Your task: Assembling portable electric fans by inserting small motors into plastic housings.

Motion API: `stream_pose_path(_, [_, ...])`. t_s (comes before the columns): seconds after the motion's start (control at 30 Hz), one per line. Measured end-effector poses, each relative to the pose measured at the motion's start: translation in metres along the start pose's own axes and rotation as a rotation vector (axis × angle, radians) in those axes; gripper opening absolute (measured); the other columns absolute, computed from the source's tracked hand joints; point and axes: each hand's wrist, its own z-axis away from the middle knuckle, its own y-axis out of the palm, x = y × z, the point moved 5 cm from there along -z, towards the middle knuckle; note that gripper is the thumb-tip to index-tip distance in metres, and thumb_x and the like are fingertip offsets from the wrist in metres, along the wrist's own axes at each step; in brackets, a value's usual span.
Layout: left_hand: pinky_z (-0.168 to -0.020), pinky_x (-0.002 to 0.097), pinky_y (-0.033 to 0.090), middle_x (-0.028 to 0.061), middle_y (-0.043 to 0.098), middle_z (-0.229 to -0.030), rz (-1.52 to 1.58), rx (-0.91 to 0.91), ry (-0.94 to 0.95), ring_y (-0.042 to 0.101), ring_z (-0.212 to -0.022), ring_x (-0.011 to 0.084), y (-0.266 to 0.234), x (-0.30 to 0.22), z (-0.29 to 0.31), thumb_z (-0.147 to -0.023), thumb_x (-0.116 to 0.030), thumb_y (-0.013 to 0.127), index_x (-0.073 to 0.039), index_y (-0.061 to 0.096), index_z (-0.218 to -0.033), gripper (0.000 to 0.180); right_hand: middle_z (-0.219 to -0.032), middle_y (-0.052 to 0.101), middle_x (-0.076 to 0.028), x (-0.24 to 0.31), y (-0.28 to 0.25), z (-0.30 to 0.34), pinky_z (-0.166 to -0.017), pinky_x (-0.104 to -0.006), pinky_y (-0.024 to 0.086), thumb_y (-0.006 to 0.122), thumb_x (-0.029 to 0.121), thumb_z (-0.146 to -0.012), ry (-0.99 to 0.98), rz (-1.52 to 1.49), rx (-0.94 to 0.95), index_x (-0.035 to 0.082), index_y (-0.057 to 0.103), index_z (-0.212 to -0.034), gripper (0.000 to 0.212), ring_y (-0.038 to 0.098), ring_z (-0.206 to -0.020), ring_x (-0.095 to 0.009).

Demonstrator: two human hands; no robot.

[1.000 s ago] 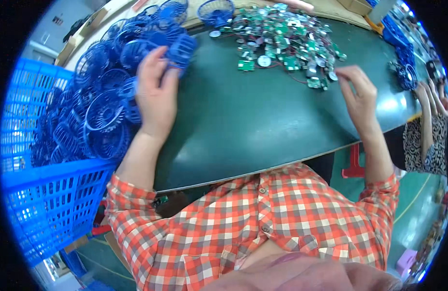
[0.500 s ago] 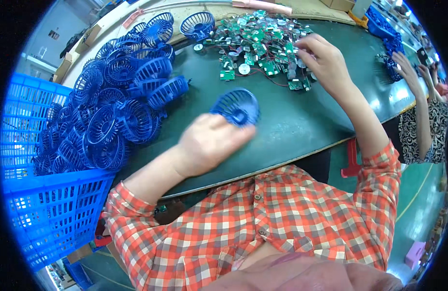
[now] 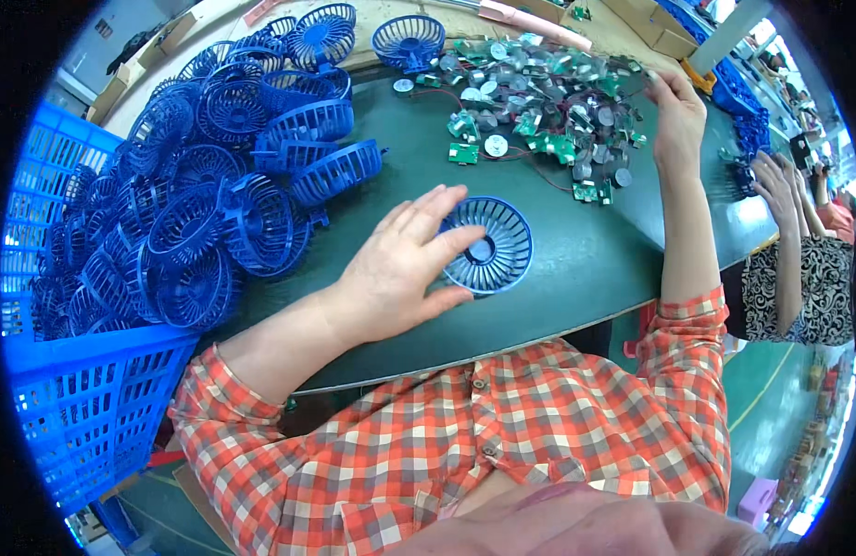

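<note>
One blue round fan grille (image 3: 497, 250) lies on the dark green table (image 3: 576, 278) in front of me. My left hand (image 3: 400, 269) rests on its left rim, fingers spread over the grille. My right hand (image 3: 676, 116) reaches far right to the edge of a pile of small green circuit boards with round parts and wires (image 3: 539, 102); its fingers curl at the pile, and whether they hold a piece cannot be told.
A big heap of blue fan grilles (image 3: 215, 204) covers the table's left side. A blue plastic crate (image 3: 67, 408) stands at the left. At the right sits another person in a patterned top (image 3: 799, 278), their hands near more blue parts (image 3: 743, 120).
My left hand brought one blue grille from the heap to the table in front of me and set it down. My right hand moved up to the circuit board pile.
</note>
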Motion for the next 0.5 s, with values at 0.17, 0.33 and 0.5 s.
stream_pose_path(0.17, [-0.107,0.0472,0.044,0.0216,0.043,-0.148,0.051,0.005,-0.046,0.049,-0.131,0.041,0.002,0.007,-0.003,-0.072,-0.016,0.084,-0.009,0.057,-0.132,0.067,-0.091,0.071,-0.005,-0.046,0.0,-0.006,-0.077,-0.0284,0.052,0.068,0.014,-0.094,0.386,-0.037,-0.005,0.001,0.07,-0.102,0.016,0.067,-0.079,-0.016])
stream_pose_path(0.33, [-0.105,0.0472,0.044,0.0186,0.057,-0.131,-0.049,-0.034,-0.027,0.053,-0.125,0.0394,0.005,0.009,0.0,-0.072,-0.015,0.083,-0.008,0.06,-0.123,0.056,-0.09,0.072,-0.01,-0.031,-0.055,-0.039,-0.076,-0.0331,0.054,0.063,0.01,-0.096,0.067,-0.404,-0.188,-0.002,0.067,-0.103,0.015,0.067,-0.078,-0.019])
stream_pose_path(0.5, [-0.102,0.0466,0.045,0.0165,0.06,-0.125,-0.029,-0.019,-0.006,0.055,-0.121,0.0372,0.005,0.009,-0.006,-0.073,-0.013,0.082,-0.007,0.062,-0.121,0.053,-0.084,0.069,-0.011,-0.099,-0.103,-0.047,-0.061,-0.0364,0.054,0.064,0.006,-0.095,0.334,-0.398,-0.528,-0.004,0.064,-0.106,0.015,0.066,-0.067,-0.022])
